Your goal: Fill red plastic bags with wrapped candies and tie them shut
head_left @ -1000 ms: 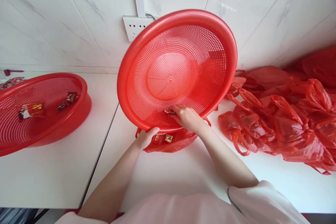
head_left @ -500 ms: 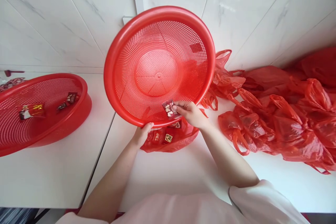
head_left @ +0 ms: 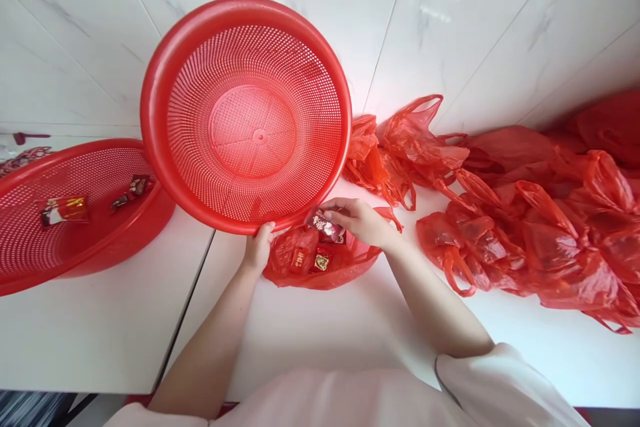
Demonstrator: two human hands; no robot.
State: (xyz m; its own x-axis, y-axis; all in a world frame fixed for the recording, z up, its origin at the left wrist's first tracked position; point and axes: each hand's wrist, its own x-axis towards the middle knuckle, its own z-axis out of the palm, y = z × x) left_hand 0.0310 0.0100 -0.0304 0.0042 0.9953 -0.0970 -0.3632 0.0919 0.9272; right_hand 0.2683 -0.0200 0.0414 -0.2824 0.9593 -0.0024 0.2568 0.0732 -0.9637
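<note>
My left hand [head_left: 259, 245] grips the near rim of a round red plastic basket [head_left: 253, 135], tilted so that its inside faces me. Nothing lies in that basket. Between the fingers and thumb of my right hand [head_left: 363, 219] is a small dark-red wrapped snack packet [head_left: 324, 223], held just right of the basket's rim. Directly beneath it an open red plastic bag [head_left: 345, 273] lies on the table. Inside the bag are a gold-and-red wrapped piece [head_left: 322, 259], a red packet [head_left: 299, 258] and a dark packet partly hidden by my right hand.
To the left a second red basket [head_left: 125, 243] holds a red-and-gold packet [head_left: 64, 211] and small dark packets [head_left: 131, 192]. Filled red bags [head_left: 545, 233] are heaped on the right. A marbled tile wall [head_left: 440, 27] stands behind the white table [head_left: 320, 333], whose seam runs left of the bag.
The basket has swung left and slightly up with my left hand. My right hand has brought the packet out of the basket and over the open bag.
</note>
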